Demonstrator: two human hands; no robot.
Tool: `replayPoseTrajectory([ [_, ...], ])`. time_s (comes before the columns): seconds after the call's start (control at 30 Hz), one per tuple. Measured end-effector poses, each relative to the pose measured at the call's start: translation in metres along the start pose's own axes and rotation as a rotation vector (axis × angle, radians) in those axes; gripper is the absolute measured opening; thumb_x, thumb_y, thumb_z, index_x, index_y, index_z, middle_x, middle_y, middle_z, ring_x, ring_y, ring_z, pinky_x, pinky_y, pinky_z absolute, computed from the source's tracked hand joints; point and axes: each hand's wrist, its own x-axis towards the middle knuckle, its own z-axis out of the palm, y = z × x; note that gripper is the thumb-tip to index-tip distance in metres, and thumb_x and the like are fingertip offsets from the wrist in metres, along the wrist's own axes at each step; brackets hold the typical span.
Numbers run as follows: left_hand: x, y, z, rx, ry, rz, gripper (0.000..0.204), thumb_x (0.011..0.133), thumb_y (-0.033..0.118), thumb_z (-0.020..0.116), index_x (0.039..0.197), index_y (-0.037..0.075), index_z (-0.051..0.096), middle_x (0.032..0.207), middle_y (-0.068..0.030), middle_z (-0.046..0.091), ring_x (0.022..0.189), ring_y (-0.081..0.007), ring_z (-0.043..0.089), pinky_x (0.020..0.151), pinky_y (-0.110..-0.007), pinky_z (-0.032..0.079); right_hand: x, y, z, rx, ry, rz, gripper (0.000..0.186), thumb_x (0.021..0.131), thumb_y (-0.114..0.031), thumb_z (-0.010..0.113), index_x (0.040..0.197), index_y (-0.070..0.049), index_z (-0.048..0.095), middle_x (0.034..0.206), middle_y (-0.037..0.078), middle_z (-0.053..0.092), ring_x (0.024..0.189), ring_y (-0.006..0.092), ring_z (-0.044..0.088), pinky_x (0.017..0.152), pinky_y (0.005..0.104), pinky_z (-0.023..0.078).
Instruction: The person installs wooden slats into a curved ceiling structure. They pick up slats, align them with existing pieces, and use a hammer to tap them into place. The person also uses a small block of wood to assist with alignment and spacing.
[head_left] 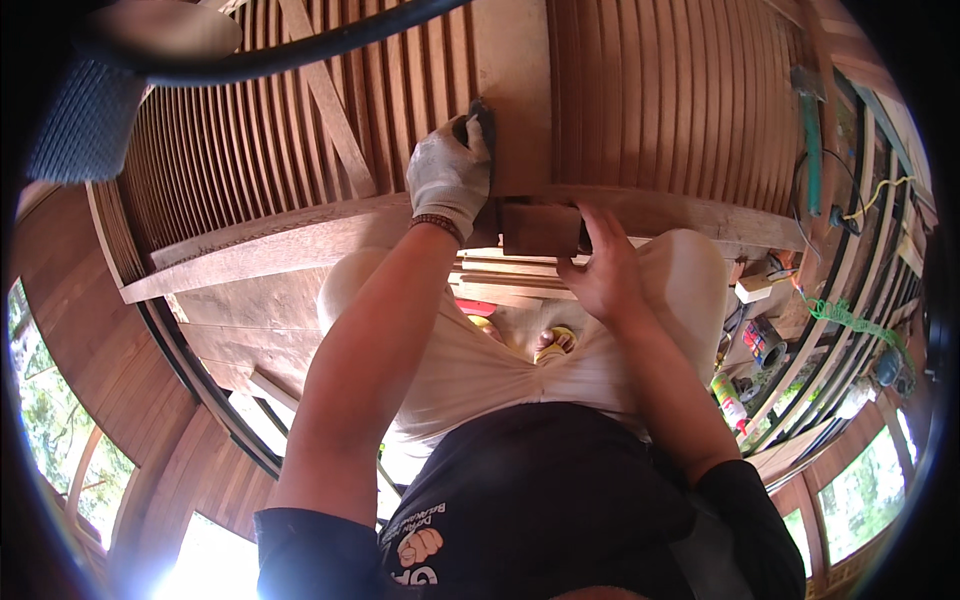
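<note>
A large slatted wooden panel (pixel 640 110) lies across my knees, with a wide flat board (pixel 512 90) running through its middle. My left hand (pixel 450 172), in a pale work glove, is closed around a dark, thin piece (pixel 484 128) at the left edge of that board. What the piece is cannot be made out. Bare, my right hand (pixel 608 262) grips the right end of a brown rectangular block (pixel 540 230), thumb below and fingers above. The block sits against the panel's near rail (pixel 270 245), just below the wide board.
A loose diagonal strip (pixel 330 105) rests on the slats at left. A green-handled tool (pixel 812 150) lies at the panel's right end. Further right are a yellow cord (pixel 880 198), green netting (pixel 850 318), a can (pixel 764 343) and a bottle (pixel 729 400). A dark cable (pixel 300 62) crosses the upper left.
</note>
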Motion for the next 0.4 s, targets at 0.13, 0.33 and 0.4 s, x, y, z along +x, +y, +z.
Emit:
replayPoseTrajectory([
  [0.13,-0.0022,0.0034,-0.0036,-0.020,-0.018,-0.011,0.043,0.101,0.044,0.051,0.121,0.014,0.075,0.111,-0.0201,0.074,0.110,-0.0392,0.068,0.097,-0.049,0.053,-0.0002,0.0001,0.0008,0.049,-0.018,0.036,0.065,0.074,-0.003,0.077,0.135,-0.002,0.055,0.118,0.019,0.061,0.101,0.0378,0.065,0.086,0.0452,0.056],
  [0.33,0.0011,-0.0007,-0.0010,-0.033,-0.034,0.002,0.044,0.101,0.047,0.052,0.121,0.015,0.075,0.110,-0.0199,0.074,0.110,-0.0390,0.069,0.096,-0.049,0.053,-0.0004,0.0017,-0.0011,-0.064,-0.009,-0.049,0.068,0.074,-0.003,0.077,0.138,-0.001,0.053,0.124,0.021,0.060,0.109,0.0395,0.063,0.092,0.0445,0.055],
  [0.4,0.0014,-0.0026,0.0010,-0.022,-0.020,0.003,0.045,0.102,0.048,0.052,0.124,0.016,0.074,0.111,-0.0201,0.074,0.111,-0.0387,0.069,0.097,-0.049,0.053,-0.0009,0.0010,-0.0031,-0.032,-0.035,-0.052,0.070,0.074,-0.004,0.077,0.140,-0.003,0.052,0.127,0.022,0.059,0.114,0.0393,0.062,0.095,0.0433,0.054],
])
